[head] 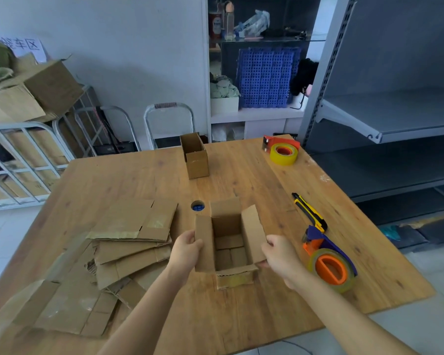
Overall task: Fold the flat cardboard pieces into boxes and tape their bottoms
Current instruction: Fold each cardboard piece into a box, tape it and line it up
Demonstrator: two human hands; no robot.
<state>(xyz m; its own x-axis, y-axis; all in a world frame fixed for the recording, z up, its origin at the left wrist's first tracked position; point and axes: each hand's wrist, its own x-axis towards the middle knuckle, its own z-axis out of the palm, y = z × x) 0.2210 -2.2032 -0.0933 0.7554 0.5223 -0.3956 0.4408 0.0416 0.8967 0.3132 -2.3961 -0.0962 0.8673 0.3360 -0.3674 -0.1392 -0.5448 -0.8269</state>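
Wooden table (pixel 139 175), open box (pixel 228 242) upright between left hand (pixel 186 248) and right hand (pixel 280 254), both gripping its side flaps

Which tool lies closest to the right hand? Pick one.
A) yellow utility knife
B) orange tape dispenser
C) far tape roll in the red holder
B: the orange tape dispenser lies just beside the right hand; the utility knife and far tape roll sit farther away.

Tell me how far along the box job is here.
Done: one formed box stands far back on the table. In hand: the left hand and right hand grip a second box, upright, bottom flaps folded in; whether taped is unclear. Left: a pile of flat pieces lies on the left, tape dispenser beside the right hand.
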